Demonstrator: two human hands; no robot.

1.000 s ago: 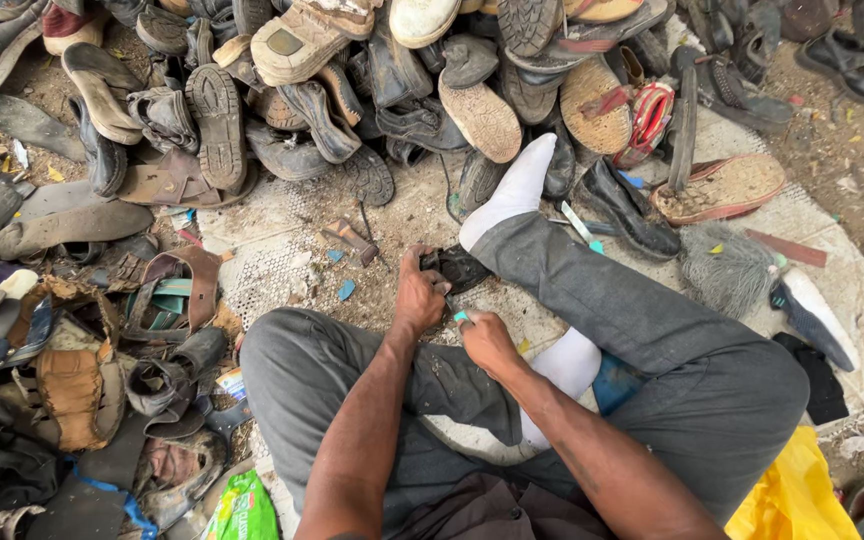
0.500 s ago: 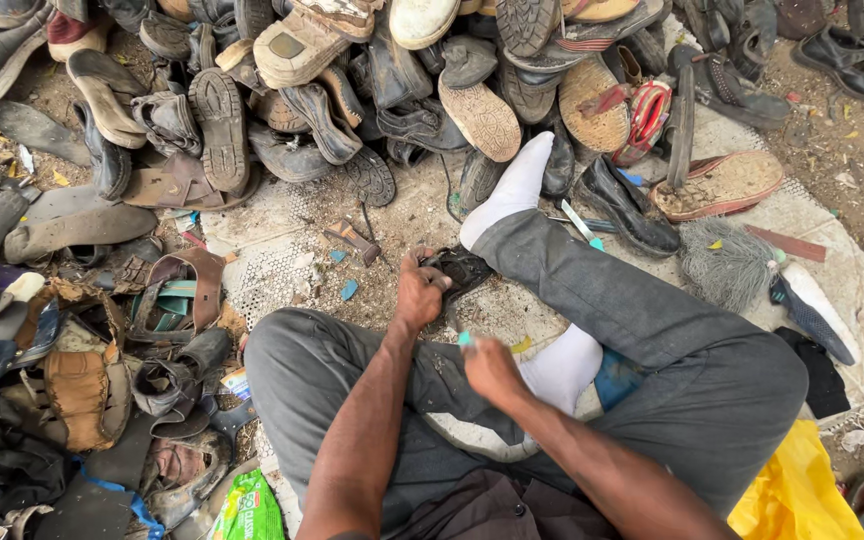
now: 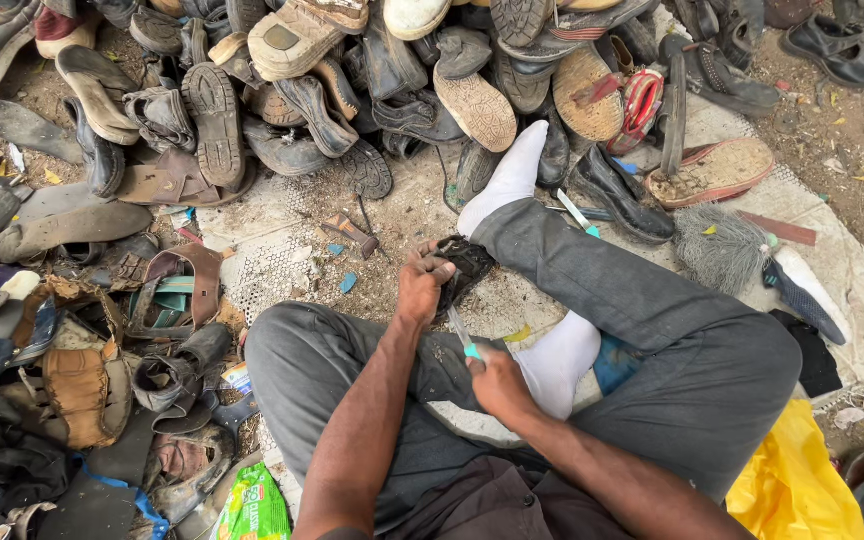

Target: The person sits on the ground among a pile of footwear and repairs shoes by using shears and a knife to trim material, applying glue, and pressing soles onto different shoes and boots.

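Note:
I sit cross-legged in grey trousers and white socks on a pale mat [image 3: 282, 250]. My left hand [image 3: 422, 285] grips a small black piece of shoe [image 3: 467, 265] just above my left knee. My right hand [image 3: 497, 380] is closed on a thin blade with a teal handle [image 3: 464, 338], its tip pointing up towards the black piece. The two hands are a short way apart, the blade spanning the gap.
A large heap of worn shoes and sandals [image 3: 402, 70] fills the top and left of the view. A grey brush [image 3: 722, 245] lies at the right, a yellow bag [image 3: 802, 480] by my right hip, a green packet [image 3: 252, 505] at bottom left.
My right hand has drawn back towards me, away from the left hand, with the blade in it. The left hand stays on the black piece.

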